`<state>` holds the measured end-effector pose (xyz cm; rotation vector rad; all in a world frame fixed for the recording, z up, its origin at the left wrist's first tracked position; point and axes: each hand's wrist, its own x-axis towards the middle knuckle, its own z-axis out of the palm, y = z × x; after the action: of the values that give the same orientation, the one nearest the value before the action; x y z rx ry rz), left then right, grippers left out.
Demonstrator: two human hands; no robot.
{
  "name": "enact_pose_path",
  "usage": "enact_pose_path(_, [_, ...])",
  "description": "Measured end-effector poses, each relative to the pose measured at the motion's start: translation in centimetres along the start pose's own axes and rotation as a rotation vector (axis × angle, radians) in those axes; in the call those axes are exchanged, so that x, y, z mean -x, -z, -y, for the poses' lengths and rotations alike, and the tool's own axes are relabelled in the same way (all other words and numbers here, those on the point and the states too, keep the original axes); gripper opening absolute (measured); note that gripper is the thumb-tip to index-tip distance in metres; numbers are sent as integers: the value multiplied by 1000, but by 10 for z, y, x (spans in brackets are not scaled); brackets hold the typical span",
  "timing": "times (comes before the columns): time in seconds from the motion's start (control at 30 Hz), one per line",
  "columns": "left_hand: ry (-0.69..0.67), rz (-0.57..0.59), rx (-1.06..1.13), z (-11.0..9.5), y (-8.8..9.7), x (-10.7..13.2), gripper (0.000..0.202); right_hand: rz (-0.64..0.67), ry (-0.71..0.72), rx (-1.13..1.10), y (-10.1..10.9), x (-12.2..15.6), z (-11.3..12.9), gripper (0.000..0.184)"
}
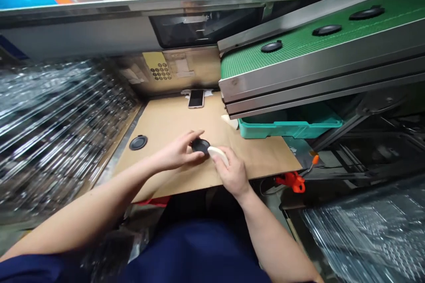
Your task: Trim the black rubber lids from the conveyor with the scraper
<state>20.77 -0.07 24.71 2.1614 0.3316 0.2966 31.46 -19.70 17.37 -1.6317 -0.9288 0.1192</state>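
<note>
black round cap [200, 146] is being pinched by the left hand [179, 152], the right hand [233, 173] pressing a white pad [218, 155] against it; slack fingers risk a slip.

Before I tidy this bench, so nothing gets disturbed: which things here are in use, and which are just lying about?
In use: left hand on black disc; right hand holding white pad; similar disc on cardboard; discs on green conveyor belt.
Lying about: smartphone, orange clamp, teal tray.
</note>
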Motion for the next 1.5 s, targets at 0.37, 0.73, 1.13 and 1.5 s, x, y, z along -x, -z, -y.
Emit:
enact_pose_path(0.37, [131, -205, 1062, 25, -61, 30, 52, 188, 100, -30, -2, -1, -2, 25])
enact_pose_path(0.73, [228, -112, 1490, 27, -40, 40, 53, 21, -91, 86, -3, 3, -9, 35])
enact_pose_path(1.13, [239, -84, 1663, 13, -41, 53, 54, 44, -17, 134, 4, 8, -5, 27])
enact_pose_path(1.5, [350, -74, 1686, 18, -41, 69, 56, 108, 210, 219, -4, 13, 33, 22])
